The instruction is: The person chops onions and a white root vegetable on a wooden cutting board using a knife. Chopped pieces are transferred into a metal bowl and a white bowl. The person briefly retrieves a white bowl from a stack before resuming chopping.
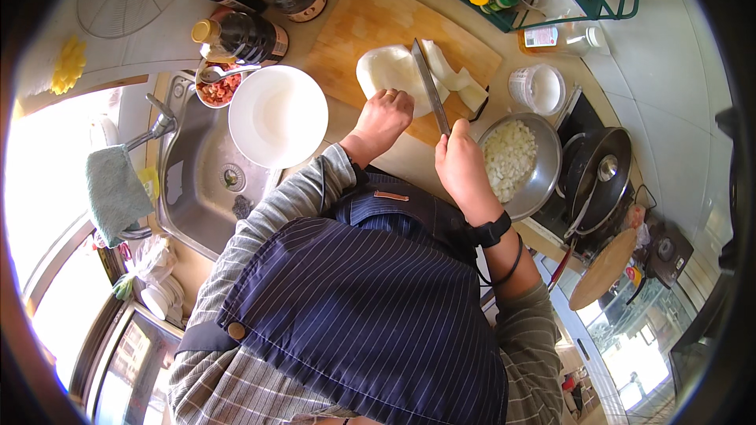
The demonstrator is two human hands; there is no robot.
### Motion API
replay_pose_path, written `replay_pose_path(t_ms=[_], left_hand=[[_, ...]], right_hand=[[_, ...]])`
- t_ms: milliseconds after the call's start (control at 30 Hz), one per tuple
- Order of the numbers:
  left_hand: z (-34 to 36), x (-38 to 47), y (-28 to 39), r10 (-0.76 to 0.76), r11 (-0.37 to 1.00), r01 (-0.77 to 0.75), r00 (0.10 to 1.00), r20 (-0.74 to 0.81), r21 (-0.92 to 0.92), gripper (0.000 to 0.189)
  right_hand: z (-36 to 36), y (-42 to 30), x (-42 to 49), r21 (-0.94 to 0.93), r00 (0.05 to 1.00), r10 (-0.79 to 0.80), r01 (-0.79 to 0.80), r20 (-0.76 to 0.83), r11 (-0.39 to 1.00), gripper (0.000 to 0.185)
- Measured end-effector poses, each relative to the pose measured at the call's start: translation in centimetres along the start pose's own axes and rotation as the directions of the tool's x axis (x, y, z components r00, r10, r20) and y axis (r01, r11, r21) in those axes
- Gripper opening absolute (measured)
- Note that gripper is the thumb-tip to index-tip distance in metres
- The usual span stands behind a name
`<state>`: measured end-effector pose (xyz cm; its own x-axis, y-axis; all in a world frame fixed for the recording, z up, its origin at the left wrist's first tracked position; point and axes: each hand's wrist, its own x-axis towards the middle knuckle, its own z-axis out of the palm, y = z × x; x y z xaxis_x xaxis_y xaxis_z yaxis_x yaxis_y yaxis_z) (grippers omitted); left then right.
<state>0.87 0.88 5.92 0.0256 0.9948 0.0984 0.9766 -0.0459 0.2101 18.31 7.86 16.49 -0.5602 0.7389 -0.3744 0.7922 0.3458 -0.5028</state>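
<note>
A large pale piece of peeled vegetable (387, 68) lies on the wooden cutting board (348, 23). My left hand (387, 118) rests on its near edge with the fingers curled. In my right hand (460, 159) is the handle of a kitchen knife (430, 82), whose blade stands along the vegetable's right side. Cut white slices (452, 74) lie right of the blade. Close to the right hand, a metal bowl (546, 159) holds diced white pieces (511, 159). To the left of my left hand is a white bowl (277, 117), which looks nearly empty.
A small bowl of chopped meat (220, 91) with a spoon stands by the steel sink (201, 189). Sauce bottles (248, 38) are at the back left. Right of the board stand a plastic tub (537, 88) and a dark pan (608, 189) on the stove. A green rack (582, 6) overhangs the back.
</note>
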Motion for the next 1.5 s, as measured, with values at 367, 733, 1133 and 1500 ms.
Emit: replay_pose_path(t_ms=[367,733,1133,1500], left_hand=[[0.5,-0.2,-0.3,-0.005,0.997,0.001,0.999,-0.048,-0.077,0.027],[0.7,-0.6,-0.9,-0.058,0.981,0.048,0.997,-0.051,-0.188,0.038],[-2.2,-1.3,-2.2,0.054,0.995,-0.061,0.994,-0.093,-0.08,0.054],[-1.6,-1.5,-2.9,0.062,0.997,-0.07,0.985,-0.16,-0.043,0.024]], right_hand=[[2.1,1.6,2.0,-0.016,0.999,0.001,0.0,0.043,1.0,0.022],[7.7,4.5,6.4,0.003,0.999,-0.026,0.026,0.022,1.0,0.026],[2.1,2.6,3.3,0.092,0.978,-0.019,0.038,-0.207,0.995,0.024],[0.8,0.4,-0.2,0.002,0.999,-0.045,0.044,0.029,0.999,0.024]])
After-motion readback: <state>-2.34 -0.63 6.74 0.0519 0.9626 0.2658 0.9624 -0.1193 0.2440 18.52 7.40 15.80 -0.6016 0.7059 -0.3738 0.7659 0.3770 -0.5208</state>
